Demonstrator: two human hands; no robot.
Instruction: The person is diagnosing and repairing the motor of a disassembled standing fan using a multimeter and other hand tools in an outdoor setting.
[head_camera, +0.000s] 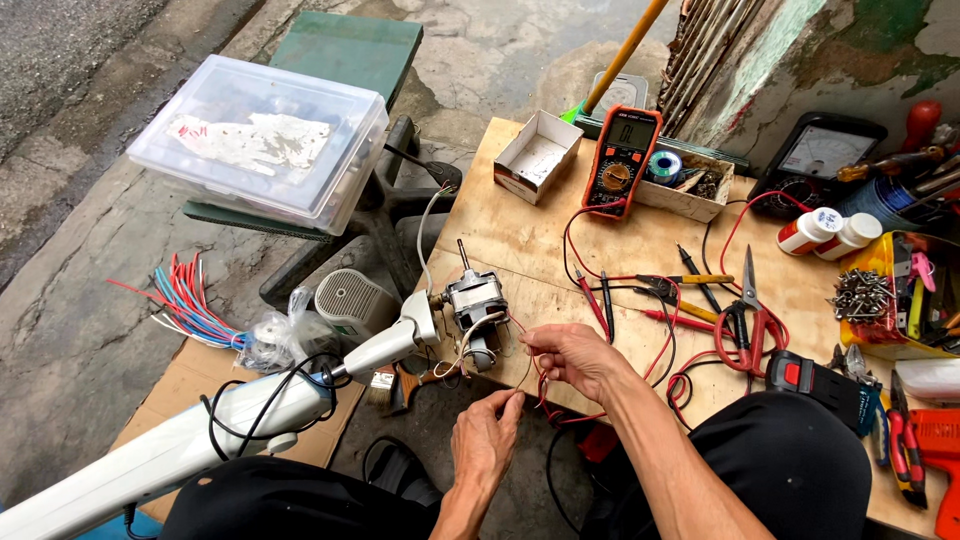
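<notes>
- The plywood surface (520, 240) carries an orange multimeter (620, 160), an open white cardboard box (537, 155) and a black analogue meter (820, 160).
- Scissors (748, 300), pliers (690, 285) and red test leads (690, 345) lie mid-surface.
- Two white bottles (830, 232) rest near a yellow tray of screws (880, 295).
- A small electric motor (475, 300) sits at the left edge.

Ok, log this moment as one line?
left hand: pinching thin wire | right hand: pinching red wires | fan motor: on plywood table edge

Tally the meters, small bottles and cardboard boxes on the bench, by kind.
Meters: 2, orange digital multimeter and black analog meter
White bottles: 2
Open cardboard boxes: 2
Total: 6
</notes>
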